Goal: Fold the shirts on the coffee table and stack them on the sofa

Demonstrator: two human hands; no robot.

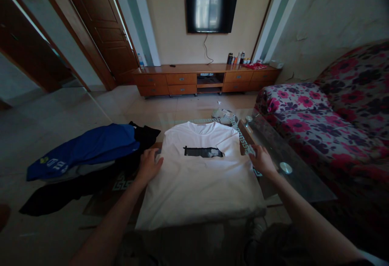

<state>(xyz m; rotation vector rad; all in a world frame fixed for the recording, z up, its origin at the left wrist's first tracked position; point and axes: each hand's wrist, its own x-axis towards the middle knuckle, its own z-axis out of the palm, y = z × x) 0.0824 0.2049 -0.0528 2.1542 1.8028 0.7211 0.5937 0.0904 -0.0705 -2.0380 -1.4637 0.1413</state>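
Note:
A white T-shirt (200, 185) with a dark printed strip across its chest lies spread on the glass coffee table (306, 177), neckline away from me and hem hanging at the near edge. My left hand (151, 164) is at the shirt's left side, fingers bent and thumb against the cloth, closed on the edge. On the opposite side my right hand (263, 160) grips the right edge near the sleeve, fingertips partly hidden. Left of the shirt lies a heap of clothes, with a blue garment (88, 144) over black clothing (69, 191).
A flower-patterned sofa (331, 126) stands along the right. Beyond the table is a low wooden TV cabinet (182, 79) with bottles (237, 58) on it, below a wall-mounted television (212, 11). A crumpled bag-like item (224, 115) lies near the table's far edge.

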